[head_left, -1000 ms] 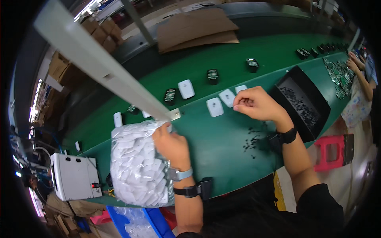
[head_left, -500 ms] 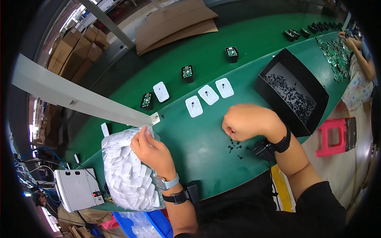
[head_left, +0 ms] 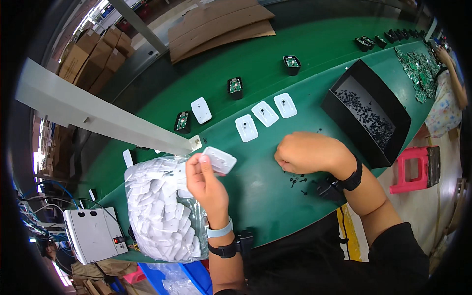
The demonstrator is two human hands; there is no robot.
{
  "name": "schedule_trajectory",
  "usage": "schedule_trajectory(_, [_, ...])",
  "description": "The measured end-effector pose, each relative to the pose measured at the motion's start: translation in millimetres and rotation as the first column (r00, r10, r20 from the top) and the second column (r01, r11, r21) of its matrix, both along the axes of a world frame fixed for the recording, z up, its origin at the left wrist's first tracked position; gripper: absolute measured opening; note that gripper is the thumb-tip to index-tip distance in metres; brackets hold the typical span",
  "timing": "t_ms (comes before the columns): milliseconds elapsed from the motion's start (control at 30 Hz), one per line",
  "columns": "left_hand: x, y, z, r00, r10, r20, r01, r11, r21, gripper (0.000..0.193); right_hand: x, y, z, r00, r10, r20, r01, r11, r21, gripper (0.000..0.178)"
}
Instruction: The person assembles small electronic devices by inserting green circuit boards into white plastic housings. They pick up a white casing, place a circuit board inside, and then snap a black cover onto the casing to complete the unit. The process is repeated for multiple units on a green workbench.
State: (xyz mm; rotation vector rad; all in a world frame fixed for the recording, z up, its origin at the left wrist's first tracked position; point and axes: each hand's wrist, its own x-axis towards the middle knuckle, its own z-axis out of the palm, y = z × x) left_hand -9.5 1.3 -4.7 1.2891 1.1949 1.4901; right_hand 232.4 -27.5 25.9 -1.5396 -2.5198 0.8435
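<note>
My left hand (head_left: 209, 184) pinches a white plastic cover (head_left: 222, 160) by its near edge, thumb on top, lifted above the green table. To its left, a clear bag (head_left: 157, 211) is heaped with similar white covers. My right hand (head_left: 309, 152) is closed over the table, fingers curled down; whatever they hold is hidden. Beside and below it lie several loose small black parts (head_left: 297, 181). Three white covers lie farther back, the left (head_left: 246, 129), middle (head_left: 265, 114) and right (head_left: 285, 105), each with a small black piece on it.
At right stands a black bin (head_left: 339, 101) of small black parts. Black housings with circuit boards (head_left: 235, 87) and another white cover (head_left: 201, 110) lie farther back. A pale post (head_left: 108, 110) slants across the left. Another person's arm (head_left: 455, 78) is near piled green boards (head_left: 418, 73).
My left hand has moved right from the bag and now has a white cover in it. My right hand stays closed in nearly the same place. The view has shifted slightly.
</note>
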Motion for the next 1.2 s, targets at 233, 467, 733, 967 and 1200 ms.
schedule_trajectory(233, [6, 0, -1, 0.956, -0.168, 0.240, 0.218, 0.956, -0.197, 0.013, -6, 0, -6, 0.995, 0.006, 0.100, -0.019, 0.991, 0.130, 0.013])
schedule_trajectory(467, [11, -4, 10, 0.928, -0.196, 0.317, 0.268, 0.942, -0.200, 0.026, -9, 0, -2, 0.994, -0.033, 0.104, 0.006, 0.969, 0.248, 0.016])
schedule_trajectory(733, [18, -9, 10, 0.930, -0.244, 0.275, 0.307, 0.927, -0.217, 0.042, -17, 6, -4, 0.981, -0.002, -0.196, 0.094, 0.881, 0.463, 0.009])
schedule_trajectory(967, [27, -20, 14, 0.908, -0.289, 0.304, 0.364, 0.903, -0.229, 0.035, -40, 10, -8, 0.893, 0.068, -0.446, 0.268, 0.715, 0.645, 0.012])
schedule_trajectory(1200, [25, -25, 11, 0.934, -0.265, 0.238, 0.322, 0.913, -0.249, 0.035, -44, 8, -6, 0.933, 0.050, -0.356, 0.231, 0.676, 0.700, 0.011])
